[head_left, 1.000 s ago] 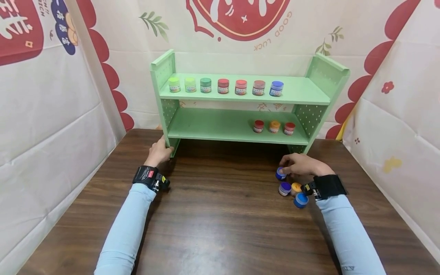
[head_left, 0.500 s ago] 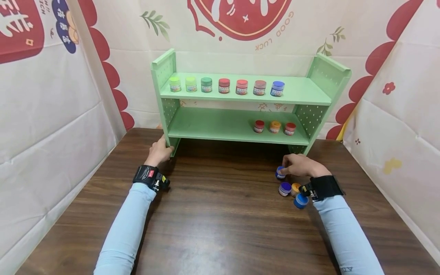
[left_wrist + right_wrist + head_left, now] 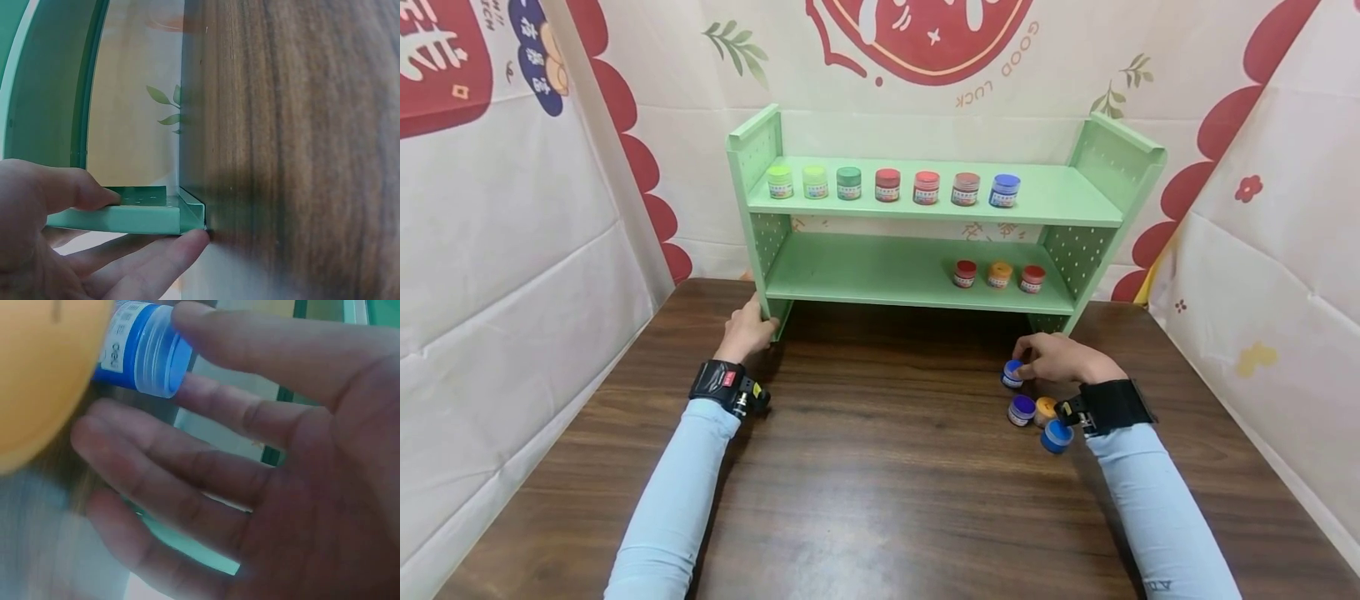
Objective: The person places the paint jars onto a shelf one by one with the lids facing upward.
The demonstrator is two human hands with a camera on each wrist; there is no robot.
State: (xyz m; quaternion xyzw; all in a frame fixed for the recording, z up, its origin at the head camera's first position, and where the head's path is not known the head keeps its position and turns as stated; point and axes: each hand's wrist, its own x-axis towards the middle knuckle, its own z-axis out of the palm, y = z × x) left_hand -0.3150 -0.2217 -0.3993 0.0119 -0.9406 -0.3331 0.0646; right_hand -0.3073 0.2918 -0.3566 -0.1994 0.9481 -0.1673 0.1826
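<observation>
A light-green two-tier shelf point(image 3: 880, 292) stands at the back of the table. My left hand point(image 3: 747, 332) grips the foot of its left side panel point(image 3: 125, 219), thumb on one face and fingers on the other. Near the shelf's right foot, my right hand point(image 3: 1060, 358) pinches a small blue paint jar point(image 3: 1012, 374) between thumb and forefinger at the lid; the other fingers stay off it. In the right wrist view the blue jar point(image 3: 140, 347) shows a white label. Just below that hand are a dark-blue jar point(image 3: 1021, 410), an orange jar point(image 3: 1045, 411) and a brighter blue jar point(image 3: 1056, 436).
A row of several jars, green, red and blue point(image 3: 1003, 191), lines the upper tier. Two red jars and an orange jar point(image 3: 999, 275) sit at the right of the lower tier. Printed cloth point(image 3: 535, 292) hangs around the wooden table point(image 3: 880, 467).
</observation>
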